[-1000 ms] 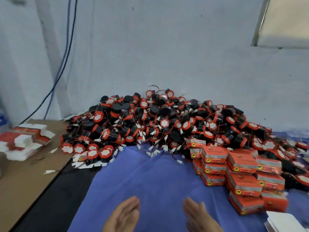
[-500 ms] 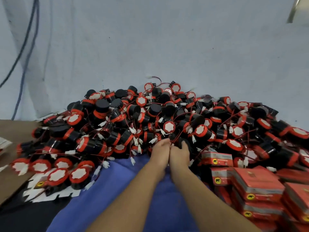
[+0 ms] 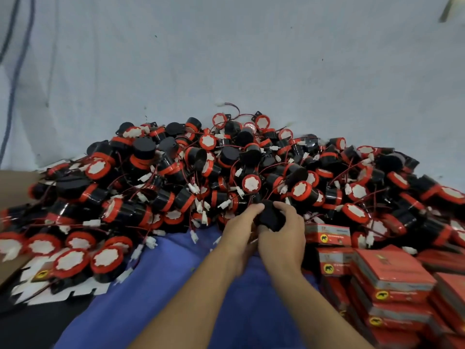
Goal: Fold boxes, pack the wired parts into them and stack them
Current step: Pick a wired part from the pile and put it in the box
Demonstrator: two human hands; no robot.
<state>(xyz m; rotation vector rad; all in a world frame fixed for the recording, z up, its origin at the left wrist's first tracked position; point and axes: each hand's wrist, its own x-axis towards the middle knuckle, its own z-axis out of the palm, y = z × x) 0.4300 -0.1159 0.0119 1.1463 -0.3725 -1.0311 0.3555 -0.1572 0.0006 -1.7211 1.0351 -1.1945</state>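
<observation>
A big heap of black and red wired parts (image 3: 201, 177) with white connectors lies against the wall on a blue cloth (image 3: 156, 285). At the heap's near edge, both hands are round one black wired part (image 3: 270, 217). My right hand (image 3: 284, 238) curls over its right side and my left hand (image 3: 239, 230) grips it from the left. Stacks of closed red boxes (image 3: 387, 280) stand at the right, close to my right forearm.
Flat white unfolded box blanks (image 3: 50, 290) lie at the lower left under some parts. A brown cardboard sheet (image 3: 12, 177) shows at the left edge. The grey wall (image 3: 226, 59) rises right behind the heap. Dark cables (image 3: 15, 71) hang at the far left.
Both hands reached forward from the near edge into the heap's front. They now hold one black part, drawn slightly toward me. The camera has moved closer.
</observation>
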